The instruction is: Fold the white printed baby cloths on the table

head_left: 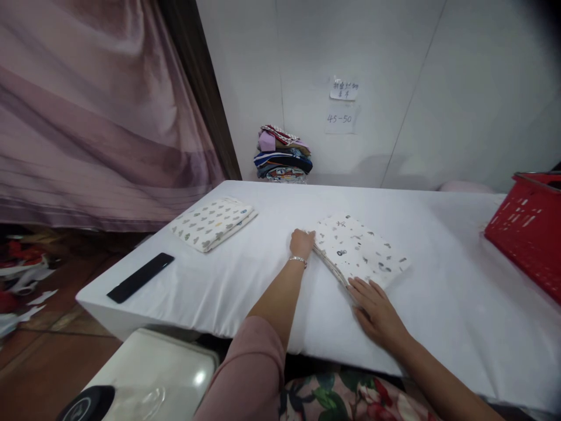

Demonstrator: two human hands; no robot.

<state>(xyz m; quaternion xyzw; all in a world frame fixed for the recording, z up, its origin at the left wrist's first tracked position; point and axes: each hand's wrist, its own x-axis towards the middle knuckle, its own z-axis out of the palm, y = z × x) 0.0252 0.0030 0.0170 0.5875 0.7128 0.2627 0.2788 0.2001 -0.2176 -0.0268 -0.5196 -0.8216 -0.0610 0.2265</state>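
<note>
A folded white cloth (363,248) with a small grey and dark print lies on the white-covered table in front of me, turned at an angle. My left hand (302,242), a silver bracelet at its wrist, is closed on the cloth's left corner. Stretched fingers of my right hand (377,310) rest on the near corner, with the thumb apart from them. Layered edges show along the side between my hands. Farther left is a second folded cloth (213,223), white with a grey cactus-like print, which neither hand touches.
A long black flat object (141,277) lies near the left edge of the table (272,263). A red basket (526,234) stands at the right. Folded fabrics (284,155) are stacked by the back wall, below paper signs (342,105). A pink curtain (96,111) hangs at left.
</note>
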